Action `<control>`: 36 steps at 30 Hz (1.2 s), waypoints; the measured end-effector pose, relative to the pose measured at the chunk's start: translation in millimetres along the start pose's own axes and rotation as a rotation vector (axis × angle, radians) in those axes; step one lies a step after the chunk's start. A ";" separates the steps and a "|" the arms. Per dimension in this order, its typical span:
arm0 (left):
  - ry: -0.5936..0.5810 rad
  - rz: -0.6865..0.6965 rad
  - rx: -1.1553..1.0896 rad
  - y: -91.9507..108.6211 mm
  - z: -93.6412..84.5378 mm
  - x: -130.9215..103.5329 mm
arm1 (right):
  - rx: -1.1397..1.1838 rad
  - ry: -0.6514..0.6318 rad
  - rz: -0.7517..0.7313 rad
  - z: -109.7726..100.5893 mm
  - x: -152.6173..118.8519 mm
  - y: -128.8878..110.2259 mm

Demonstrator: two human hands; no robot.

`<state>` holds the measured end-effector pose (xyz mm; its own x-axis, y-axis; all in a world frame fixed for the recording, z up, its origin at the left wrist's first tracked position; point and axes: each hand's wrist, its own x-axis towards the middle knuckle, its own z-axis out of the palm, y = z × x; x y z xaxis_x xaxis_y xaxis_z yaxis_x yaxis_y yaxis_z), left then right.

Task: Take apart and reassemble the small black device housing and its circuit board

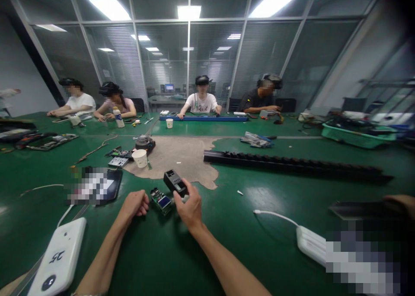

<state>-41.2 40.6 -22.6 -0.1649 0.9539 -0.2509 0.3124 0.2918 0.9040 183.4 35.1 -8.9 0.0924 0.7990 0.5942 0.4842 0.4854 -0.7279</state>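
Table (227, 239), green: the largest item on my remote feed. Long black rail (292, 164): lying beyond the hands. Right hand (190, 207): partly closed, thumb and fingers pinching the black casing. Left hand (133, 204): fingers curled nearly closed, nothing visible in them. Black casing (174, 181): tilted, above the table. Circuit board (161, 202): between the hands, small screen up; contact with either, I cannot tell. Handling note: I would grip the casing by its sides, keeping pressure off the screen.
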 end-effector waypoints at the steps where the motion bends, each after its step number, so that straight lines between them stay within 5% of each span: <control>1: 0.005 -0.007 0.003 0.0 -0.2 0.6 | -0.015 0.009 0.024 1.3 0.2 4.9; 7: 0.032 -0.059 -0.003 -4.7 -0.4 8.0 | -0.104 -0.027 0.112 8.9 -2.9 24.4; 15: 0.039 -0.080 -0.024 -0.2 0.8 6.2 | -0.162 -0.011 0.001 9.0 -3.4 22.8; 22: 0.056 -0.067 -0.005 1.7 3.2 2.4 | -0.154 -0.065 0.047 9.6 -2.7 27.7; 27: 0.067 -0.040 -0.014 0.8 4.1 1.0 | -0.025 -0.022 0.020 2.3 1.3 6.5; 36: 0.070 0.003 -0.079 1.8 3.8 -2.4 | 0.013 -0.175 -0.156 9.0 -16.7 -24.9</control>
<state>-36.7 39.1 -21.7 -0.2298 0.9466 -0.2262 0.2383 0.2801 0.9299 162.0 12.9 -3.8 -0.1358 0.7630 0.6320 0.4697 0.6112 -0.6370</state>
